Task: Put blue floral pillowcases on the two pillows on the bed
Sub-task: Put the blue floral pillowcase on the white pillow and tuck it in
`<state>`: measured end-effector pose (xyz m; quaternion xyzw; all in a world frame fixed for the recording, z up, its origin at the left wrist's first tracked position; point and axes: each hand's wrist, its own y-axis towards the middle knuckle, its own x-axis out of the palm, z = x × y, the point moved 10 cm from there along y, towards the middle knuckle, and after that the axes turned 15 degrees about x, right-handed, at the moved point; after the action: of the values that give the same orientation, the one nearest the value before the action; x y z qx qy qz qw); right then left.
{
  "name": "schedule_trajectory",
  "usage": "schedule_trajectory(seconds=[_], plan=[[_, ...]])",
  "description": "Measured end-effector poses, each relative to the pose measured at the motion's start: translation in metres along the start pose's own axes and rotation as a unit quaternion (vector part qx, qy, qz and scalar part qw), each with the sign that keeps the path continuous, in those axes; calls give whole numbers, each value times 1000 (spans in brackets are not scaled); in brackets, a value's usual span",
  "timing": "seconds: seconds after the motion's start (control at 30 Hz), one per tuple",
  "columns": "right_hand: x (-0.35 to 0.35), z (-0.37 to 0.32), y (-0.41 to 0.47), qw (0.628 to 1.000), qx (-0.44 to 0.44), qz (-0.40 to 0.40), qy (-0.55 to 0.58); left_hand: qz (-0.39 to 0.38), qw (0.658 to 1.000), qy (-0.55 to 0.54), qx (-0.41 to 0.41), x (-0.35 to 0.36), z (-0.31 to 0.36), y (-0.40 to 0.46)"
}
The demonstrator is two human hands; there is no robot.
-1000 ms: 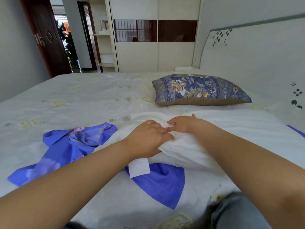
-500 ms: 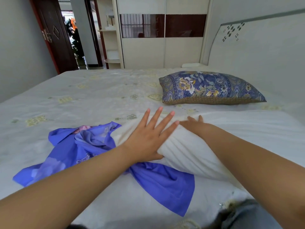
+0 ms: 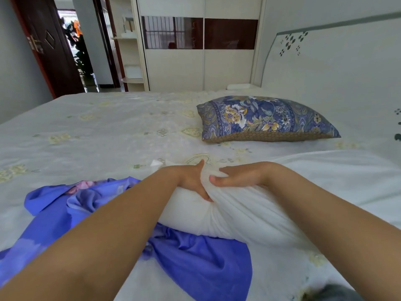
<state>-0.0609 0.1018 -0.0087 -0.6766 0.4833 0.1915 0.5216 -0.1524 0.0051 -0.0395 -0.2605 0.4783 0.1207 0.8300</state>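
Fingers of the left hand (image 3: 191,181) and right hand (image 3: 236,177) are curling into the end of the plain white pillow (image 3: 249,211), bunching its fabric. It is lying over the crumpled blue floral pillowcase (image 3: 195,261) near the bed's (image 3: 108,131) front edge; a patterned blue pillow (image 3: 264,119) is resting well apart by the white headboard (image 3: 336,83), with open sheet to the left.

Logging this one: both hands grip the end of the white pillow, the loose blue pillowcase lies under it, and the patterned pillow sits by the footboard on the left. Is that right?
Not quite. In the head view the patterned pillow lies on the right, next to the headboard. The rest holds: left hand and right hand grip the white pillow, with the blue pillowcase under it.
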Motion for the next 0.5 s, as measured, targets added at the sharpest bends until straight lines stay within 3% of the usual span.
schedule_trajectory(seconds=[0.07, 0.13, 0.27, 0.37, 0.5], plan=[[8, 2, 22, 992, 29, 8, -123, 1, 999, 33, -1, -2, -4, 9], [3, 12, 45, 979, 95, 28, -177, 8, 1000, 15, 16, 0, -7, 15], [-9, 1, 82, 984, 19, 32, -175, 30, 998, 1, 50, 0, -15, 16], [-22, 20, 106, 961, 93, 70, -250, 55, 995, 80, 5, -10, -25, 9], [-29, 41, 126, 968, 130, 53, -208, -3, 997, -23, 73, 3, -12, 10]])
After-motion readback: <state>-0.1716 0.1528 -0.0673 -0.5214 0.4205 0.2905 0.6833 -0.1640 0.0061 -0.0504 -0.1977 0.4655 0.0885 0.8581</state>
